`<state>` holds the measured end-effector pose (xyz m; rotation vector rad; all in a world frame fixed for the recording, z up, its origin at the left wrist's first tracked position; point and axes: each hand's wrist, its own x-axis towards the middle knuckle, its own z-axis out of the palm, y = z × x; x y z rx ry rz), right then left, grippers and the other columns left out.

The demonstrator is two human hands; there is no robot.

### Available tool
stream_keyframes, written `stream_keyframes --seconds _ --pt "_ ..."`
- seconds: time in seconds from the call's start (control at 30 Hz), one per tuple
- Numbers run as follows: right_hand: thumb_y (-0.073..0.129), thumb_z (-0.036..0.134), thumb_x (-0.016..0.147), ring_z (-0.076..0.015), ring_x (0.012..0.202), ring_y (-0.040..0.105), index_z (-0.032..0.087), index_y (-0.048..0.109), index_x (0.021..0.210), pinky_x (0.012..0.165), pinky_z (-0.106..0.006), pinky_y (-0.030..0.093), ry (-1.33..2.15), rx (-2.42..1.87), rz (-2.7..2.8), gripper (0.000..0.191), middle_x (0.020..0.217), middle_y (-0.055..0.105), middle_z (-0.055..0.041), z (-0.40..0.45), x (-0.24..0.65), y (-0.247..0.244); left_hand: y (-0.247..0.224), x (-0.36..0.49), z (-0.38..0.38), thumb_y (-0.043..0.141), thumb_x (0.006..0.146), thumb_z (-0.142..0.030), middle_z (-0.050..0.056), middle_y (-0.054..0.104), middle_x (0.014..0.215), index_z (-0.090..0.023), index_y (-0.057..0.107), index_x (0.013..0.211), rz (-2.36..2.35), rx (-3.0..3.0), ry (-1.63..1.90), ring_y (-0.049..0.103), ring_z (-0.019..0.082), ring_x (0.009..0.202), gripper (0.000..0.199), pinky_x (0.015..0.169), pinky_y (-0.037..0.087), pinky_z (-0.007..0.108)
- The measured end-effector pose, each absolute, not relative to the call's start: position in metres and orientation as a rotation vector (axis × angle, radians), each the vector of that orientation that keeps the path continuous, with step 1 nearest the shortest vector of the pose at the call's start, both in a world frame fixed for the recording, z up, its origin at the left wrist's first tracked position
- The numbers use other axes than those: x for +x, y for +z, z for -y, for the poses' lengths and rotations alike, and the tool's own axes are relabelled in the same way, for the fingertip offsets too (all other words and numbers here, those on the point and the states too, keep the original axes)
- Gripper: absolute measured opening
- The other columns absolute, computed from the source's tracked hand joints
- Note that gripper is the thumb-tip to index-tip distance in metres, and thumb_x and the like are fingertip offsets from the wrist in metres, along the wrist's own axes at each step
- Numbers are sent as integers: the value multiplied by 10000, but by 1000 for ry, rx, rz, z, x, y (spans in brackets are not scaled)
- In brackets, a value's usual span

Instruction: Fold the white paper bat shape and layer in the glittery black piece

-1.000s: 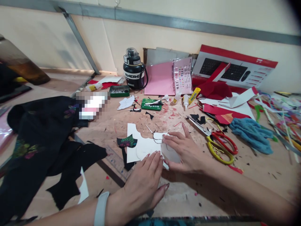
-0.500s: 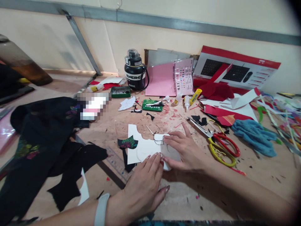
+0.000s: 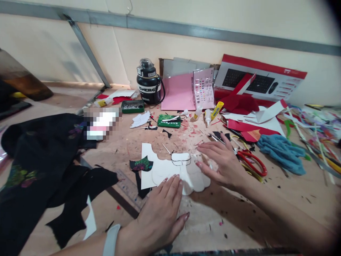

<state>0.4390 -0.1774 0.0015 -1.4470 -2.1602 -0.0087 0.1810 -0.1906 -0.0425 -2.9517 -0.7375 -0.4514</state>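
A white paper cutout with dark drawn lines lies on the workbench, a greyish scalloped piece at its right side. My left hand rests flat on the cutout's lower edge, fingers stretched out and thumb apart. Just above the scalloped piece, my right hand is spread with nothing visible between its fingers. At the cutout's left edge sits a small black floral fabric scrap. Red-handled scissors lie beyond my right hand, which hides part of the blades.
Black floral fabric covers the left of the bench, near a ruler. Behind are a black bottle, a green tin, a glue stick and a keyboard box. A blue cloth lies at right.
My right hand has lifted off the cutout and moved right, uncovering the scalloped piece. My left hand stays on the paper. The view has shifted slightly.
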Motion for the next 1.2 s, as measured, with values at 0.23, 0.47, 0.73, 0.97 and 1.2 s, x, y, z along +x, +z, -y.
stream_keyframes --seconds 0.23,0.47,0.73,0.97,1.2 --pt "600 349 959 -247 956 681 184 715 1037 1073 -526 386 -226 -1640 1978 215 1049 754 -88 181 496 0 -45 180 190 601 861 -435 255 582 1381 6 585 1298 693 -2950 -371 586 366 1239 622 987 486 446" --pt "552 378 953 -222 746 640 178 677 811 695 -333 463 -318 -1793 1845 275 781 698 -73 182 537 3 -49 177 192 580 897 -478 261 560 1400 2 547 1337 680 -2946 -387 568 368 1247 652 993 471 444" --pt "492 481 933 -133 483 368 228 363 540 530 -297 264 -382 -2155 1461 485 493 387 32 184 574 9 -61 173 182 521 922 -511 220 571 1398 -47 539 1341 596 -2848 -514 568 332 1241 625 1015 443 392" --pt "463 481 908 -134 480 356 231 361 522 523 -302 249 -341 -2276 1350 471 473 404 20 180 586 3 -64 172 175 495 918 -527 207 616 1353 -42 401 1466 512 -2824 -526 607 319 1202 737 980 463 391" --pt "463 504 882 -135 482 370 224 368 524 525 -293 233 -275 -2294 1390 465 480 411 13 179 583 -1 -61 174 179 501 930 -525 227 589 1378 -31 498 1365 562 -2850 -496 592 334 1213 658 990 449 408"
